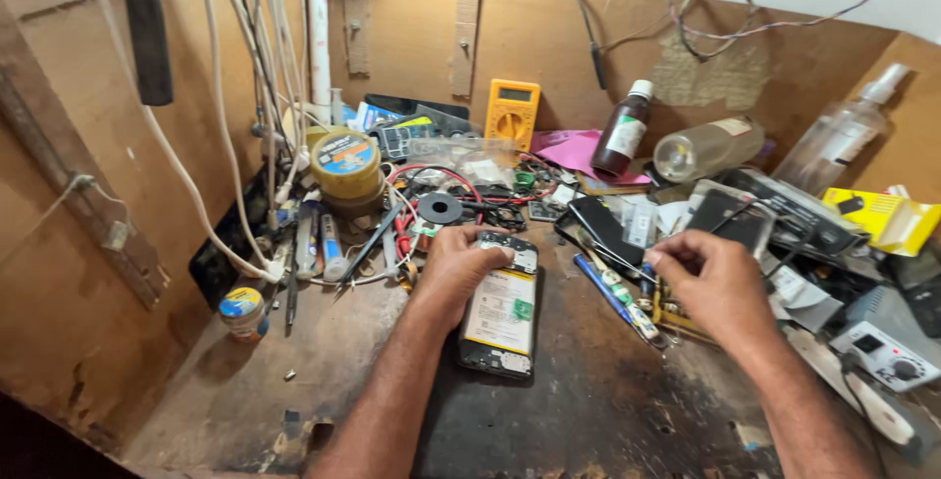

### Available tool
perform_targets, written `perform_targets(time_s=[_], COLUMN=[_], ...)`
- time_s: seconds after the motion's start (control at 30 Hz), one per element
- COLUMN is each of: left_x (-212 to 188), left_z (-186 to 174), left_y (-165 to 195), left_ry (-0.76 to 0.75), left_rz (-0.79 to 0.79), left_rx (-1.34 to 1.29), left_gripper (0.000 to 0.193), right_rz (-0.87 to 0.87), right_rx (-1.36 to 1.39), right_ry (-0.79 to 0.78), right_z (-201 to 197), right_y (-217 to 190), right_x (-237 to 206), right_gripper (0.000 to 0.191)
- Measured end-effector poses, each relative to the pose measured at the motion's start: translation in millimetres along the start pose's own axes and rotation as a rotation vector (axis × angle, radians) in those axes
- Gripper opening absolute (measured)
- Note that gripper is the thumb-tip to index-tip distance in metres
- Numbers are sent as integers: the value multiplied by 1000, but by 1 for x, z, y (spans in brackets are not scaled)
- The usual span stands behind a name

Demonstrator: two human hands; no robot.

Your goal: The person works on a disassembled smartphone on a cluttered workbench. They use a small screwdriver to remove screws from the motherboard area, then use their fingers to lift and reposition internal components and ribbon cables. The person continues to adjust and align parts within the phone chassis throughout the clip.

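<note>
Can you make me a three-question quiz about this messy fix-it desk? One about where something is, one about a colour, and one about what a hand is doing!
1. Where does the yellow box-shaped multimeter stand?
A. against the wooden back wall
B. under the phone
C. in the right hand

2. What colour is the small glass bottle with the white cap?
A. green
B. dark brown
C. pink

3. What is the left hand doing?
A. hanging in the air
B. resting on the opened black phone with its back cover off
C. gripping the bottle

Answers:
1 A, it leans upright at the back wall.
2 B, its glass looks dark brown.
3 B, its fingers lie on the phone's top end, while the right hand is pinched over the clutter beside it.
</note>
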State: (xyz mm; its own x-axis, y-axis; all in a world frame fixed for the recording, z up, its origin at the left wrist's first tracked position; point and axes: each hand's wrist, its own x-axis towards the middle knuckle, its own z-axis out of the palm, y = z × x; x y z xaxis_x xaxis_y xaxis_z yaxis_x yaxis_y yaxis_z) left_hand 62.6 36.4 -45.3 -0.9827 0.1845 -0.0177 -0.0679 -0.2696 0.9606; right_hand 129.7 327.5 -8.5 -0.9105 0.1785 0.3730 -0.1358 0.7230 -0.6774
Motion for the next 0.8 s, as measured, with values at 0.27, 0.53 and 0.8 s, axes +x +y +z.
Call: perform_targets(time_s=[0.27, 0.53, 0.8], left_x=[1, 0, -2], left_z=[3, 5, 8], left_y=[0, -3, -5], left_ry=[-3, -27, -14], left_rz=[-13, 8, 22], left_rx=[-48, -70, -82], left_gripper=[33, 37, 37], right_rz=[-57, -57, -156], right_rx=[-262, -540, -635], right_ry=[-213, -203, -193], right_z=[16, 34, 37], right_y=[-40, -46, -33], right_x=[-12, -20, -15], right_gripper=[24, 26, 26])
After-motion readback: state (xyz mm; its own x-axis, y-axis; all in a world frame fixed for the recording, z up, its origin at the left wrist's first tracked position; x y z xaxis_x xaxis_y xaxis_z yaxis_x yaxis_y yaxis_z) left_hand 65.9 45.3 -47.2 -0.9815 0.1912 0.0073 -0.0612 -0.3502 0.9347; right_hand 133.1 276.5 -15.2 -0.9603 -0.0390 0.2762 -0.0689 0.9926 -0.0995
